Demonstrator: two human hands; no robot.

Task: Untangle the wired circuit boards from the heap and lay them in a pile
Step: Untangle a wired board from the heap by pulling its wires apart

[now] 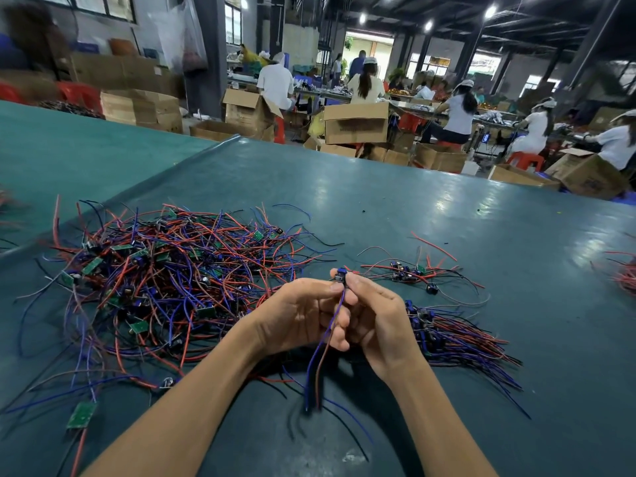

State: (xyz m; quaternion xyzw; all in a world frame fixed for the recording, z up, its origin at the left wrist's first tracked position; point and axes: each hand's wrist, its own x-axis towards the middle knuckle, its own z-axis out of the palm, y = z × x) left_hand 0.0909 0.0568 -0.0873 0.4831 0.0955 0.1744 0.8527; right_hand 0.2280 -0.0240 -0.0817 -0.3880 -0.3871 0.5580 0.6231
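Hands meet over the middle of the table: our left hand and right hand both pinch one small board between thumb and fingertips, with the other fingers curled in loosely and the palms facing each other. The board's wires, blue and red, hang down between our forearms, and their ends are blurred. To the left of our hands lies the heap, a wide tangle of red, blue and black wires with green boards scattered through it. Just beside our right hand, on the right, sits the pile, its boards bunched at the end next to the hand and its wires fanned out to the right. Farther off, beyond the pile, a small cluster of boards lies with loose wires around it. A stray board lies alone at the near left. Far across the room we see people in white seated at benches among cardboard boxes.
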